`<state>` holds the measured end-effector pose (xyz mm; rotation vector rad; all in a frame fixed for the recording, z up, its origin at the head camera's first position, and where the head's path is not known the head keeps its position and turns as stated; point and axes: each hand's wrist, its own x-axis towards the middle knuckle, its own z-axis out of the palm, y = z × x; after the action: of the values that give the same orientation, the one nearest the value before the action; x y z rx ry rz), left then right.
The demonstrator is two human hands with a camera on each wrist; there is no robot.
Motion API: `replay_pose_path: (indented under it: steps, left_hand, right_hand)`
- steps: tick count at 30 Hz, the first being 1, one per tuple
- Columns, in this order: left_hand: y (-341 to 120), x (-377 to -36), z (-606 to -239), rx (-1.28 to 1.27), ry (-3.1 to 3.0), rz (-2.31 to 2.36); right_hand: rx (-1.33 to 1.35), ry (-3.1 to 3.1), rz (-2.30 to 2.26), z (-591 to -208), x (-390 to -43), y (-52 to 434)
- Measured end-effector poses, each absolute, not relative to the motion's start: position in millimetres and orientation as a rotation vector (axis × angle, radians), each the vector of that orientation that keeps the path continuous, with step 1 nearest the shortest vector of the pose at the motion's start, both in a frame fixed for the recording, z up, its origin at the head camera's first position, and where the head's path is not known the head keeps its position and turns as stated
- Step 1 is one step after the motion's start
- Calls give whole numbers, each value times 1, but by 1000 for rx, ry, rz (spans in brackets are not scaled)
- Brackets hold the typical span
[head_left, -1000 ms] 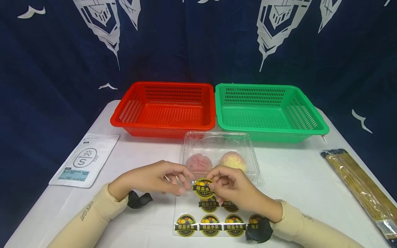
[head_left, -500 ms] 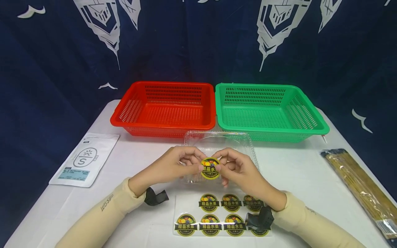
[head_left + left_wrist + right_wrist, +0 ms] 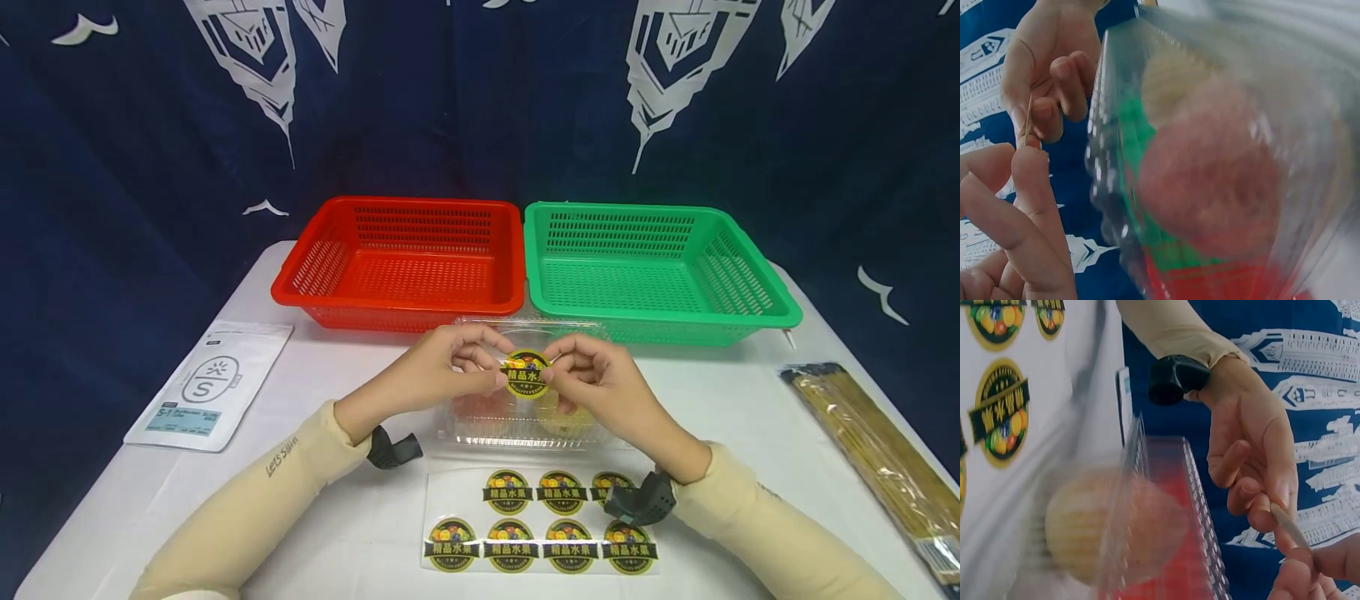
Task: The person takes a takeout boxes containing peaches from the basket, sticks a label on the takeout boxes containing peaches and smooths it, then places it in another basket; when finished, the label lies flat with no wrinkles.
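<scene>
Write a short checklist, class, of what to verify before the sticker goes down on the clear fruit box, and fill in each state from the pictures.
1. Sticker pinched at both edges by left hand and right hand: ok.
2. Sticker over the clear box: ok.
3. Box lid closed: cannot tell.
4. Sticker touching the lid: cannot tell.
5. Sticker sheet lies apart from the box: ok.

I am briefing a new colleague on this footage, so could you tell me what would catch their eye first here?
First, the round fruit sticker pinched between the left hand and right hand, held above the clear clamshell box holding two fruits at the table's centre. Behind it sit the red basket and green basket, side by side. Nearest the person lies the sticker sheet.
</scene>
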<state>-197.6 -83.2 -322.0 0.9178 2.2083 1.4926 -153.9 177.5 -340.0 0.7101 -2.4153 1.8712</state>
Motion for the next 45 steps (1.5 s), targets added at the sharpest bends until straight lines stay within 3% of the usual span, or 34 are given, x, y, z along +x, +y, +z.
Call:
replay_pose_path:
  steps: [15, 28, 45]
  left_hand:
    - [-71, -224, -307, 904, 2236, 1306]
    - [-64, -241, -319, 863, 2264, 1228]
    - [-60, -241, -327, 970, 2464, 1072]
  right_hand:
    - [600, -2778, 1738, -315, -181, 191]
    - [567, -3017, 1723, -311, -210, 195]
    - [525, -3076, 1543, -320, -214, 190]
